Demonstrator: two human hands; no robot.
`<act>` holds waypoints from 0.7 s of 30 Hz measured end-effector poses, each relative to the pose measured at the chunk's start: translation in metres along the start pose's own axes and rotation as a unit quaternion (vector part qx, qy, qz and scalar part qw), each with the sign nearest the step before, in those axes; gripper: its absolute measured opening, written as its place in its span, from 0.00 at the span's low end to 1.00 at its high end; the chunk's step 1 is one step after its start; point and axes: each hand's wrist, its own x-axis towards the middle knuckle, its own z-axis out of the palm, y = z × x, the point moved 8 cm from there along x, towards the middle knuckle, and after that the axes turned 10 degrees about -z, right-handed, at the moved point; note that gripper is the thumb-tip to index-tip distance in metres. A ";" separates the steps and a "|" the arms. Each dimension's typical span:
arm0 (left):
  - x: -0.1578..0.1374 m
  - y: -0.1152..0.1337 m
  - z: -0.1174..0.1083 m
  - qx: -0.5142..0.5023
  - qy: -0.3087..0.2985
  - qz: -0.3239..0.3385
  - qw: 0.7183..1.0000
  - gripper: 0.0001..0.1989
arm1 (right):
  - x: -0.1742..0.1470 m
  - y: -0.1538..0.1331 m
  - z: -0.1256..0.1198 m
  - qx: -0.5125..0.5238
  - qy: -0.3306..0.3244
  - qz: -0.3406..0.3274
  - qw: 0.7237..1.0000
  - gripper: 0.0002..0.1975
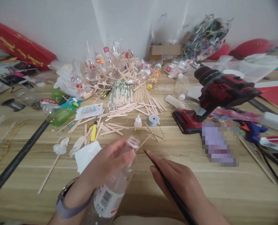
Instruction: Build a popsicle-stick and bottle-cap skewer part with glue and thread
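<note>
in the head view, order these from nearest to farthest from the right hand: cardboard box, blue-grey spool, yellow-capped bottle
From the right hand:
1. Blue-grey spool: on the table, ahead of the hand
2. Yellow-capped bottle: farther ahead, beyond the spool
3. Cardboard box: at the back, near the wall

Dropper bottle (pixel 137 125): on the worktop (pixel 223 187)
Spool (pixel 153 122): just right of the dropper bottle
Power drill (pixel 223 90): farther right of it
Skewers (pixel 142 94): behind it
Packet (pixel 89 111): well to its left
Plastic bottle (pixel 109 200): before it, in the left hand (pixel 114 159)
</note>
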 end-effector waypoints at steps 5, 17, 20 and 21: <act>-0.002 -0.006 0.001 0.016 0.011 -0.005 1.000 0.16 | -0.003 -0.005 0.005 -0.044 0.010 -0.024 0.999 0.14; -0.003 -0.005 0.006 0.077 0.020 0.002 0.997 0.20 | 0.001 -0.002 0.002 -0.047 -0.022 -0.042 0.998 0.15; -0.004 -0.004 0.009 0.065 0.009 0.013 0.998 0.19 | 0.000 0.001 -0.001 -0.036 -0.028 -0.038 0.998 0.16; -0.004 -0.005 0.009 0.064 0.009 0.013 0.998 0.19 | -0.001 0.002 -0.002 -0.030 -0.032 -0.037 0.998 0.16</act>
